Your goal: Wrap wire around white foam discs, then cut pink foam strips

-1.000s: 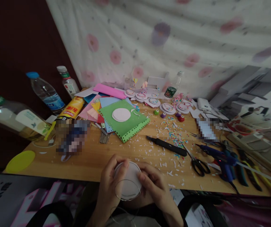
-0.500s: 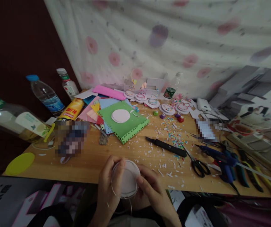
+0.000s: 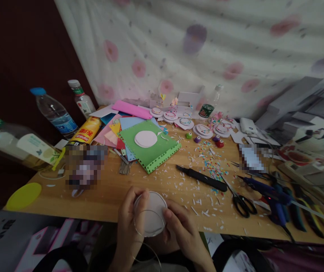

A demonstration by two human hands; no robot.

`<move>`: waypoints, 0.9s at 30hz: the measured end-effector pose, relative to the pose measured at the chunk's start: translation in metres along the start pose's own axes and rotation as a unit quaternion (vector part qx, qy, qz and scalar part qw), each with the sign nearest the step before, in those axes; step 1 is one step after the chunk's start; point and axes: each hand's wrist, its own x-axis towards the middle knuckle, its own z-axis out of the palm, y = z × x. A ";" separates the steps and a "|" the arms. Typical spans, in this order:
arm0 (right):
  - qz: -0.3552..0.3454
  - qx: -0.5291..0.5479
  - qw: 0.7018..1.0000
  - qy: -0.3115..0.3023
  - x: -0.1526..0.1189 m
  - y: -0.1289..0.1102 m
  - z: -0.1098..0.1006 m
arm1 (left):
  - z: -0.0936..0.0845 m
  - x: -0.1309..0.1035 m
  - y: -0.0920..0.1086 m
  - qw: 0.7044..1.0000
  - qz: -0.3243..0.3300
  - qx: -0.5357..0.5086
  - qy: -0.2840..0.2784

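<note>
Between my two hands, over the table's front edge, is a white round disc [image 3: 154, 207], its face turned toward me. My left hand [image 3: 130, 215] grips its left side, the thumb lying on the face. My right hand [image 3: 180, 219] pinches the right rim between thumb and fingers. A thin pale wire or cord [image 3: 150, 245] loops across the disc's lower part and hangs below it. Beyond the hands, white paper circles [image 3: 145, 139] lie on a green sheet [image 3: 162, 151] with heart-patterned edges.
A black craft knife [image 3: 201, 177], black scissors [image 3: 244, 204] and a blue glue gun [image 3: 266, 192] lie to the right, among paper scraps and coloured beads [image 3: 214, 168]. Bottles [image 3: 54, 113] stand on the left. Decorated white discs [image 3: 203, 130] line the back.
The wire loop has shifted across the disc and now hangs lower in a wider curve. Both hands keep their hold on the disc. The view has turned slightly left.
</note>
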 end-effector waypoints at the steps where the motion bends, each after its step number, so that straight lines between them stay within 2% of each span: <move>1: 0.000 0.006 1.000 0.004 0.001 0.000 0.001 | 0.000 0.001 -0.001 1.000 -0.002 -0.007 0.003; 11: -0.040 -0.055 0.994 0.087 0.001 0.009 0.007 | -0.001 0.006 -0.020 0.999 -0.007 -0.031 0.011; 19: -0.023 -0.018 0.996 0.084 -0.001 0.012 0.006 | 0.004 0.003 -0.017 0.999 -0.004 -0.050 0.019; 27: -0.042 -0.048 0.992 0.106 -0.002 0.011 0.005 | 0.003 0.001 -0.019 0.998 -0.024 -0.054 0.013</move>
